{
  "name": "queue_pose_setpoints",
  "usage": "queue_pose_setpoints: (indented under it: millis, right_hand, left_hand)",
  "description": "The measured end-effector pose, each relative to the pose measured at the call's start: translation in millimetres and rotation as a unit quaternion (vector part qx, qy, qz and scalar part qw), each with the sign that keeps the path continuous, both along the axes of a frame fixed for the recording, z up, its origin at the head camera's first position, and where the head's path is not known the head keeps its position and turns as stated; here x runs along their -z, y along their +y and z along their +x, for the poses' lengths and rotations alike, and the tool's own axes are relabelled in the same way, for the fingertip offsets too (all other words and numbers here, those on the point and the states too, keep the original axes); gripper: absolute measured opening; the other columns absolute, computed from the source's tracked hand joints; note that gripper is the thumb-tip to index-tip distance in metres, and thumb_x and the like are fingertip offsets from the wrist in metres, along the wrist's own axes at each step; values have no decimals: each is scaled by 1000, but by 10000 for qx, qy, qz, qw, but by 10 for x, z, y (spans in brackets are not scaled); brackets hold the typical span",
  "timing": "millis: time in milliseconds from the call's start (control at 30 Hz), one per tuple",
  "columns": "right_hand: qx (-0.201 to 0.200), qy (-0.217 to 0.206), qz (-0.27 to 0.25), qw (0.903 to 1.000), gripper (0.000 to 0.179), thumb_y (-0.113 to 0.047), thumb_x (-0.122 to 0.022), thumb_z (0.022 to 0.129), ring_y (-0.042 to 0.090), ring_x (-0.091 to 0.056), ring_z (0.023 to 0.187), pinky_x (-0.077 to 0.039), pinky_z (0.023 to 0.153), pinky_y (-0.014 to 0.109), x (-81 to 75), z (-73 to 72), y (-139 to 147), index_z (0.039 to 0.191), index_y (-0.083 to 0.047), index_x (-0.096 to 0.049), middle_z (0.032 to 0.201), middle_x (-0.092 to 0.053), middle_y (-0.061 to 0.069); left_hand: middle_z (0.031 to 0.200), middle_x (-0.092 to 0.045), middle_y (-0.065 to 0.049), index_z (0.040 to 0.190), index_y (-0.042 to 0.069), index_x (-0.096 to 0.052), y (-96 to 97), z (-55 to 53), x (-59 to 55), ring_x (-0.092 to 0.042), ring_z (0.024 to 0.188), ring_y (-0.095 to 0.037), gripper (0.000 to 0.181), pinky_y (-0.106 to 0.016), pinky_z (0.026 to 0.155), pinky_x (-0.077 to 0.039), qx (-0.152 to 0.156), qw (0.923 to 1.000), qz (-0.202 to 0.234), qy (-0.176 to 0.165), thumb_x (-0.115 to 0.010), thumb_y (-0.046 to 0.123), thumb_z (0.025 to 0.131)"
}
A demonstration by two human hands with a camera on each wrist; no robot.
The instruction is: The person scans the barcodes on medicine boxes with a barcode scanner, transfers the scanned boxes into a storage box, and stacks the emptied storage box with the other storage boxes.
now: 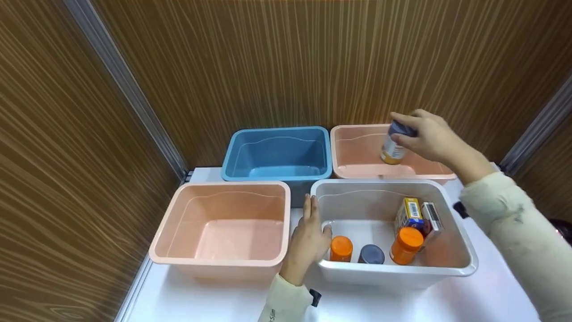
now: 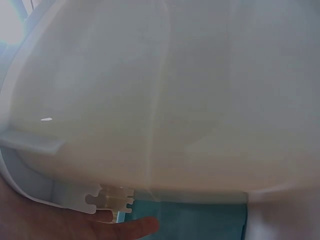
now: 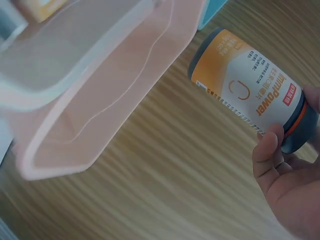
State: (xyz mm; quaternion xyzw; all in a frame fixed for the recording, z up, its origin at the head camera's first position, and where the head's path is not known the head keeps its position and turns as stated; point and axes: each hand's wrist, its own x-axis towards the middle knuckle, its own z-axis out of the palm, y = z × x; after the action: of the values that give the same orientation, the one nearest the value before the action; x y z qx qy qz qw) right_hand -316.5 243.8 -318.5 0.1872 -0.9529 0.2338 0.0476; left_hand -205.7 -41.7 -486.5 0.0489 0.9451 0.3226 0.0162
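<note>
My right hand point(image 1: 431, 136) pinches a supplement bottle point(image 1: 393, 150) by its dark cap, over the pink bin point(image 1: 357, 130) at the back right. The bottle point(image 3: 245, 82) has an orange and white label printed "ImmPower" in the right wrist view. My left hand point(image 1: 308, 241) lies along the left side of the white bin point(image 1: 429, 270), fingers straight and thumb over the rim. Inside that bin stand two orange-capped bottles, one at the left point(image 1: 341, 248) and one at the right point(image 1: 406, 246), a dark-capped bottle point(image 1: 372, 255), a yellow-and-blue box point(image 1: 410, 212) and a whitish box point(image 1: 431, 219).
A blue bin point(image 1: 277, 154) stands at the back, left of the far pink one. Another pink bin point(image 1: 241, 241) stands front left. All rest on a white table point(image 1: 214, 299), with wood-patterned walls point(image 1: 277, 62) behind and at the sides.
</note>
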Motion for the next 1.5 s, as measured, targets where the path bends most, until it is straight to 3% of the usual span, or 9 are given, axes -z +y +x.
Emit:
queue_pose_setpoints:
  millis: [233, 367, 567, 833, 1000, 1233, 1500]
  right_hand:
    - [-232, 162, -23, 9996, 63, -31, -64, 100, 42, -51, 109, -47, 86, 58, 5, -339, -458, 156, -13, -41, 128, -50, 24]
    - [-367, 266, -128, 9989, 62, -23, -68, 98, 39, -51, 107, -47, 88, 55, 17, -533, -717, 153, -7, -45, 125, -52, 24]
    - [-197, -166, -513, 9984, 61, -16, -68, 97, 43, -48, 124, -47, 99, 57, 89, -763, -1024, 153, -7, -44, 138, -48, 24]
    - [-83, -445, -1017, 9938, 60, -10, -67, 96, 43, -46, 131, -48, 101, 55, 235, -1029, -1323, 152, -8, -45, 142, -46, 23]
    - [-41, -667, -955, 9932, 58, -6, -65, 97, 42, -45, 132, -46, 102, 56, 388, -1147, -1442, 152, -8, -45, 144, -45, 23]
    - [-117, -749, -469, 9960, 56, -7, -67, 96, 41, -45, 128, -47, 102, 55, 622, -1246, -1547, 149, -7, -48, 139, -48, 24]
    - [30, -1107, -266, 9935, 55, -5, -66, 97, 40, -49, 126, -47, 101, 56, 790, -1238, -1508, 148, -9, -48, 140, -47, 24]
  left_hand:
    - [170, 0, -3, 163, 11, -13, -4, 17, 23, -59, 119, -27, 77, -43, 99, -50, -28, 10000, 19, 53, -56, 31, 102]
    - [170, -1, -3, 163, 11, -13, 7, 29, 33, -60, 114, -27, 77, -40, 90, -53, -20, 9999, 40, 93, -56, 31, 102]
    - [170, 1, 0, 164, 13, -13, 61, 60, 24, -58, 119, -25, 77, -38, 94, -53, -31, 9999, 123, -28, -56, 32, 102]
    - [170, -1, 0, 163, 13, -14, 115, 94, 3, -55, 126, -26, 77, -40, 101, -49, -88, 9999, 116, -5, -58, 30, 102]
    - [170, -1, -1, 163, 13, -15, 153, 132, 6, -55, 127, -26, 77, -41, 103, -48, -87, 9999, 140, -20, -58, 30, 102]
    - [170, -2, -1, 163, 12, -16, 168, 238, 18, -55, 127, -27, 78, -41, 102, -48, -111, 9997, 208, 50, -60, 28, 101]
    - [170, -5, -4, 163, 10, -18, 214, 382, 11, -55, 126, -27, 80, -41, 101, -49, -22, 9996, 280, 15, -63, 24, 98]
